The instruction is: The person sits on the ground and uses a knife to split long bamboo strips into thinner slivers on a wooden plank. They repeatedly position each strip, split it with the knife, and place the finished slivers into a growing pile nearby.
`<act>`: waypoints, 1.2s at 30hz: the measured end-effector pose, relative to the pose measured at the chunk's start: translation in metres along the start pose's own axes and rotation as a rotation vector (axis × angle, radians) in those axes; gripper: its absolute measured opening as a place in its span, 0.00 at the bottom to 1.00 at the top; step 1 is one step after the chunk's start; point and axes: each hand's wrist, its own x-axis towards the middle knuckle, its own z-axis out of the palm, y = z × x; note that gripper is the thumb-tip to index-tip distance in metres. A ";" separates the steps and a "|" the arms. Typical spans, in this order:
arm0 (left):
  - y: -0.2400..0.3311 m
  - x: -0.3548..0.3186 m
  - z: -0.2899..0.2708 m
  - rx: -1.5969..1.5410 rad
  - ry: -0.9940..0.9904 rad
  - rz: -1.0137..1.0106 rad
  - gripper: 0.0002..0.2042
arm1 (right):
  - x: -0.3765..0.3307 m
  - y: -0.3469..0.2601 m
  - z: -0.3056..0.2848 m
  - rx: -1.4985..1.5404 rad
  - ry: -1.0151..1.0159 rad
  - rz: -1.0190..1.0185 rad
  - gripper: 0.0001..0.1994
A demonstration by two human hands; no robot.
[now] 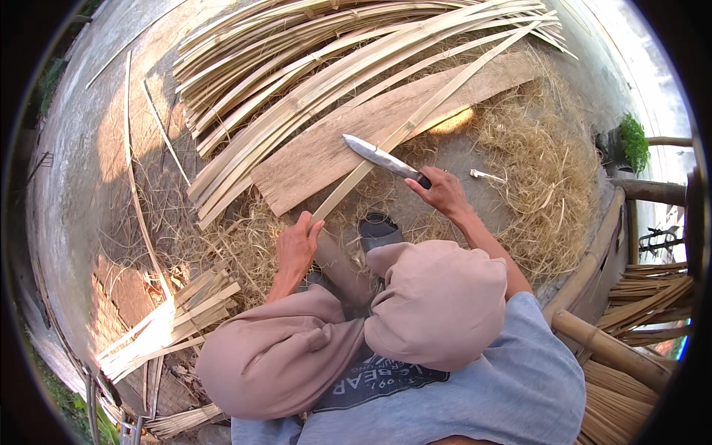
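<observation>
My left hand (297, 243) is closed on the near end of a long, pale bamboo strip (443, 93), which runs away from me to the upper right. In my right hand (439, 191) is a knife (377, 154) with a broad steel blade and a dark handle. Its blade lies across the strip, pointing to the left. Under the strip and blade is a flat brown wooden board (311, 167), set at a slant on the ground.
Beyond the board lies a large pile of split bamboo strips (267, 74). Curly shavings (552, 163) heap up at the right. Shorter strips (174, 326) lie at the lower left. A small white object (486, 176) rests near my right hand. Bamboo poles (612, 348) stand at the right.
</observation>
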 end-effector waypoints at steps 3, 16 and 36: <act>0.004 0.014 -0.005 -0.012 0.035 0.031 0.17 | 0.010 -0.025 -0.005 -0.013 0.015 -0.024 0.27; -0.053 -0.023 -0.026 -0.034 -0.002 -0.016 0.17 | 0.013 -0.006 -0.002 -0.077 0.076 -0.306 0.29; -0.041 -0.032 0.004 -1.401 0.110 -0.560 0.19 | 0.074 0.049 -0.014 0.086 0.244 0.357 0.36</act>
